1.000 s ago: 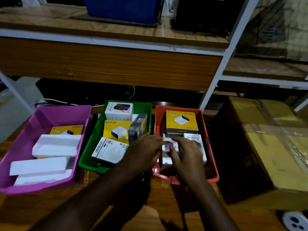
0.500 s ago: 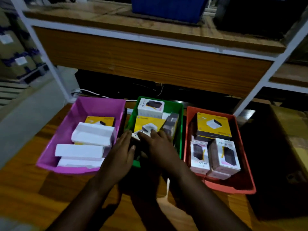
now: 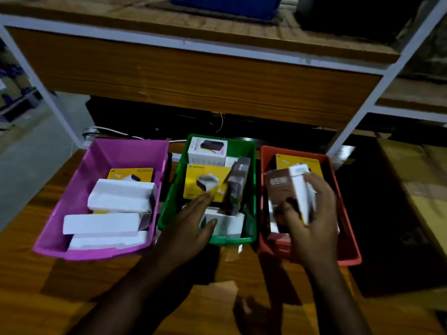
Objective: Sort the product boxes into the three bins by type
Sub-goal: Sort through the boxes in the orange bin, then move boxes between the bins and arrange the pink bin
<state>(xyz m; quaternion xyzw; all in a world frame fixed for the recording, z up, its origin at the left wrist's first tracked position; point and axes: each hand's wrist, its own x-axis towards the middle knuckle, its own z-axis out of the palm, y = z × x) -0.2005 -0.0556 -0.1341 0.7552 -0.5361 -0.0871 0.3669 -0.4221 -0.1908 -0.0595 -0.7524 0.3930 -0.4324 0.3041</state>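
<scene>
Sorting well advanced, judged unfinished. Pink bin [image 3: 79, 197] at desk's left: white boxes [image 3: 121, 197] plus one yellow box [image 3: 130, 174], apparently a stray. Green bin [image 3: 251, 189] at centre still mixed: yellow, white and dark boxes. Red bin [image 3: 348, 228] at right, contents largely hidden. Nothing loose on desk [image 3: 31, 281]. Right hand [image 3: 314, 218] clasped around a brown-and-white box [image 3: 287, 192], raised over red bin. Left hand [image 3: 191, 226] spread, gripping nothing, fingertips over green bin's near end beside a white box [image 3: 227, 222]; contact unclear
</scene>
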